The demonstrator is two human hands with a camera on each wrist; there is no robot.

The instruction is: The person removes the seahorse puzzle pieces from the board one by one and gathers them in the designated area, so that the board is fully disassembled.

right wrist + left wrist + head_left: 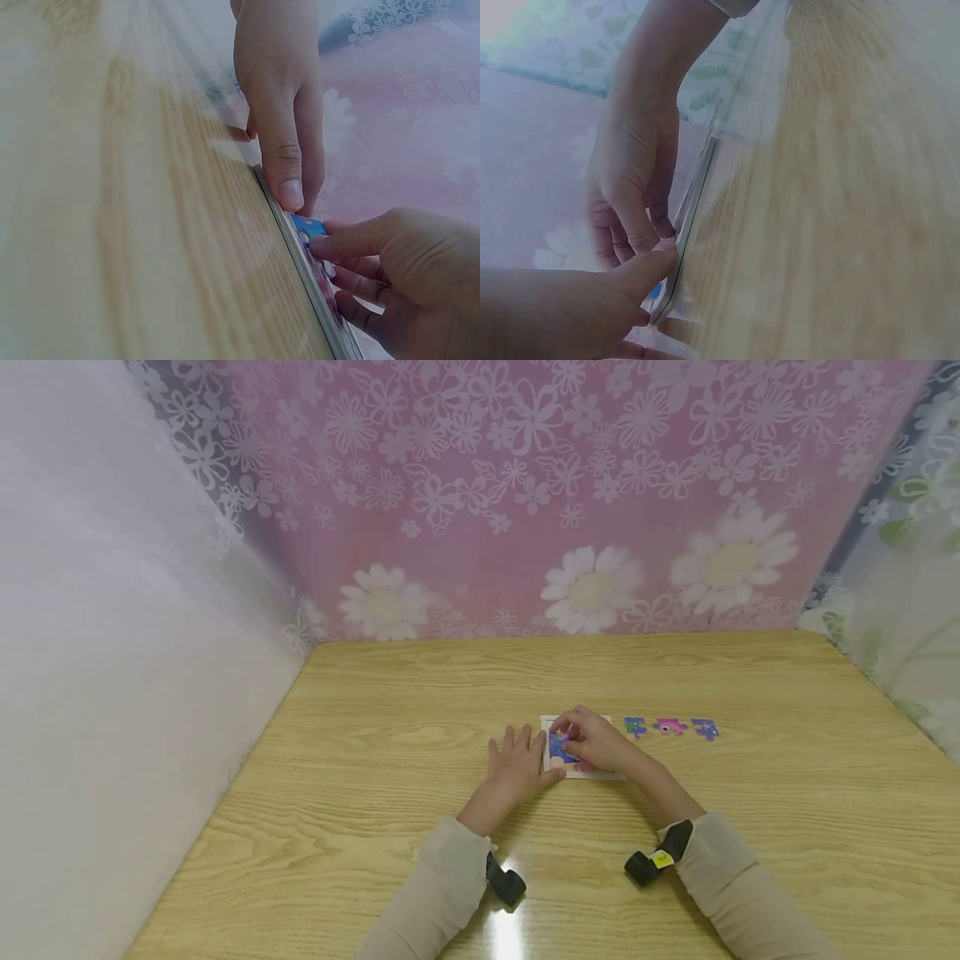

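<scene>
A small jigsaw puzzle in a white frame tray (pixel 546 766) lies on the table, with blue and pink pieces inside. My left hand (pixel 516 770) rests flat at its left side with fingers spread, and the thumb presses the near edge of the frame, as the right wrist view also shows. Over the tray, my right hand (pixel 597 742) bends its thumb and fingers round a puzzle piece (pixel 564 737) in the left part of the picture. That hand hides most of the tray's right half. In the right wrist view, its thumb and fingertips are right at the puzzle surface (pixel 305 224).
Three loose pieces lie in a row right of the tray: a blue one (pixel 635 726), a pink one with an eye (pixel 670 727) and another blue one (pixel 705 728). The wooden table (pixel 390 718) meets a pink floral curtain (pixel 480 568) at the back.
</scene>
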